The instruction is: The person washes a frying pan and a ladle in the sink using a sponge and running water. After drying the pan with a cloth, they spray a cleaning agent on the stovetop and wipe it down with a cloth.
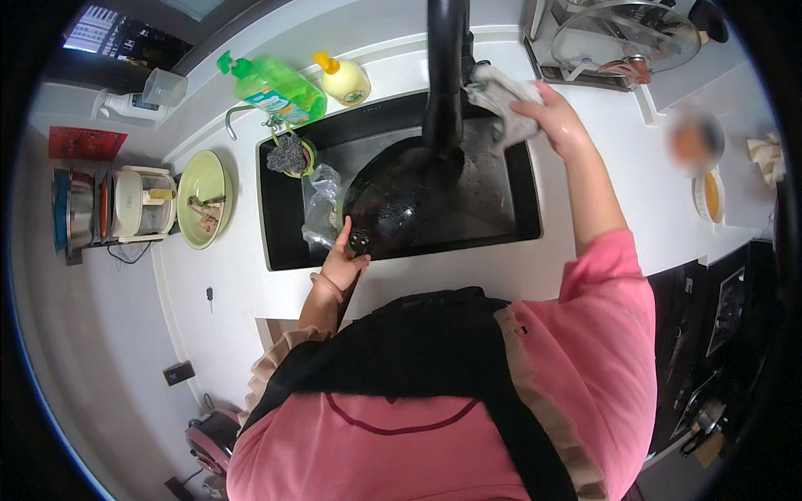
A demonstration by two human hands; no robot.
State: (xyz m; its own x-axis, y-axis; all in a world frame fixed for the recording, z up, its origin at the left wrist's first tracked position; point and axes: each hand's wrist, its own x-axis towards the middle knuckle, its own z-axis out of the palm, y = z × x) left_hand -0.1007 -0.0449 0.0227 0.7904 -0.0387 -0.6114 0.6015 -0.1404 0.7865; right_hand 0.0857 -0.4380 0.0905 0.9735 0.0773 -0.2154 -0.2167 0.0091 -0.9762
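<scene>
A dark wok [391, 200] rests in the black sink [526, 206], tilted beneath the tall black faucet [443, 81]. My left hand [341, 266] holds the wok's handle [349, 294] at the sink's front edge, index finger stretched along the wok's rim. Part of the handle is hidden behind my wrist and apron. A crumpled whitish cloth [504, 103] hangs from my right hand [557, 122], at the sink's back right corner beside the faucet. Left of the wok, inside the sink, lies a clear plastic bag [322, 203]; its contents are hard to make out.
Behind the sink stand a green pump bottle [276, 87] and a yellow pump bottle [344, 81]. A scouring pad [287, 154] sits in a green holder at the sink's left corner. Further left is a green bowl [202, 178] with food scraps. A glass lid [620, 37] leans in the right-hand rack.
</scene>
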